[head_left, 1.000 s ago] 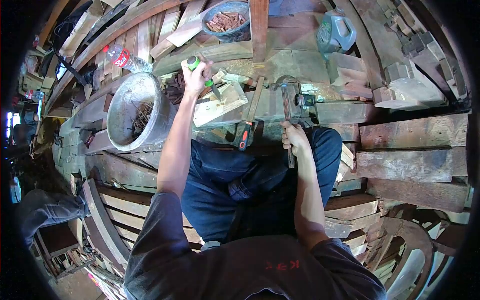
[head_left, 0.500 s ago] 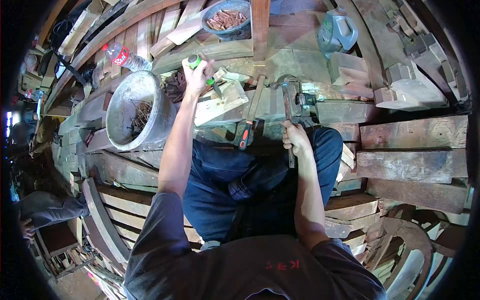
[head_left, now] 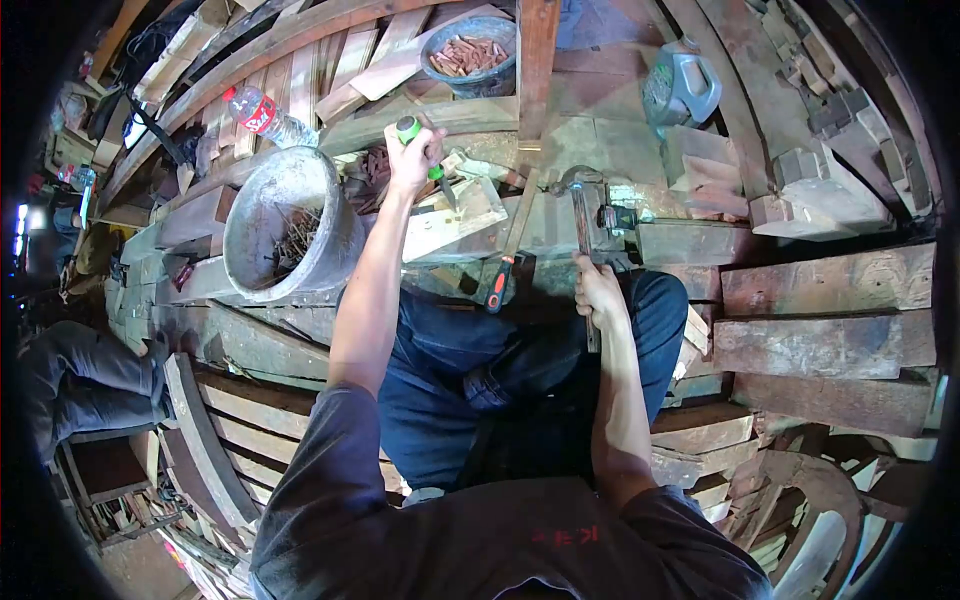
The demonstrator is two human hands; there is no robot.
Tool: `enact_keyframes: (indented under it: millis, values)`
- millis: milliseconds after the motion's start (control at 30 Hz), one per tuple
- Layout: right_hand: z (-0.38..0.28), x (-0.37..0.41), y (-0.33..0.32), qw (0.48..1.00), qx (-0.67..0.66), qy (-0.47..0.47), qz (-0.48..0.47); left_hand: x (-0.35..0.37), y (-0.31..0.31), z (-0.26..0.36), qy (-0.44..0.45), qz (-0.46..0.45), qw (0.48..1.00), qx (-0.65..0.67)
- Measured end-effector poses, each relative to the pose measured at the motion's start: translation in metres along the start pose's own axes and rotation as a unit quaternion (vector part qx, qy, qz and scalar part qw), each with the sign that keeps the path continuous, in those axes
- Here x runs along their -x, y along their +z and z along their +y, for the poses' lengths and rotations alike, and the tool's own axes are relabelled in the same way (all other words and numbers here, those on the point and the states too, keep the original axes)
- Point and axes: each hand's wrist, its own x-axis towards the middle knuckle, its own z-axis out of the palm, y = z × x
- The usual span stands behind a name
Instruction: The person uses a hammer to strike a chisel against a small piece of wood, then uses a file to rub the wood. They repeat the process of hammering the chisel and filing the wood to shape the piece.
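Observation:
My left hand (head_left: 414, 162) is closed around the green handle of a chisel (head_left: 408, 128). The chisel's blade points down at a pale wood block (head_left: 455, 225), its tip at or just over the surface. In my right hand (head_left: 600, 292) is a hammer (head_left: 583, 222), gripped partway along its shaft, with the head pointing away from me and apart from the chisel. Between my hands lies a long flat tool with an orange and black handle (head_left: 498, 285). A dark metal clamp-like object (head_left: 618, 217) sits just right of the hammer head.
A grey bucket (head_left: 340, 235) holding thin brown scraps stands at the left. Behind are a plastic bottle (head_left: 290, 130), a basin (head_left: 480, 82) of small wood pieces, an upright post (head_left: 534, 90) and a jug (head_left: 665, 90). Planks (head_left: 825, 345) are stacked right. Another person's leg (head_left: 95, 385) shows far left.
The view has shifted a little, moving the scene down and to the right. Both hands keep their tools. The other person's hand at far left is no longer visible.

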Motion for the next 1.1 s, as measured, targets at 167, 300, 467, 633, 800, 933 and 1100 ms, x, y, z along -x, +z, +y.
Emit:
enact_keyframes:
  millis: [167, 300, 467, 633, 800, 933, 1100]
  values:
    - [-0.016, 0.028, 0.021, 1.000, 0.015, 0.002, -0.023, 0.003, -0.012, -0.005, 0.028, -0.011, 1.000, -0.008]
    - [-0.014, 0.025, 0.047, 0.991, 0.124, -0.029, -0.029, 0.005, -0.015, -0.001, 0.016, 0.015, 0.999, 0.032]
    - [-0.001, 0.016, 0.073, 0.969, 0.237, -0.073, -0.008, 0.007, -0.023, 0.001, 0.011, 0.024, 0.997, 0.068]
    - [-0.004, 0.015, 0.083, 0.940, 0.327, -0.098, -0.001, 0.007, -0.030, 0.001, 0.023, 0.023, 0.994, 0.104]
    - [0.005, 0.004, 0.087, 0.897, 0.394, -0.198, 0.017, 0.009, -0.029, 0.004, 0.011, 0.023, 0.993, 0.113]
    - [0.002, 0.002, 0.088, 0.884, 0.428, -0.186, 0.001, 0.011, -0.025, 0.004, 0.019, 0.018, 0.997, 0.076]
    - [0.012, -0.010, 0.083, 0.883, 0.425, -0.201, -0.002, 0.010, -0.027, 0.004, 0.016, 0.003, 0.995, 0.095]
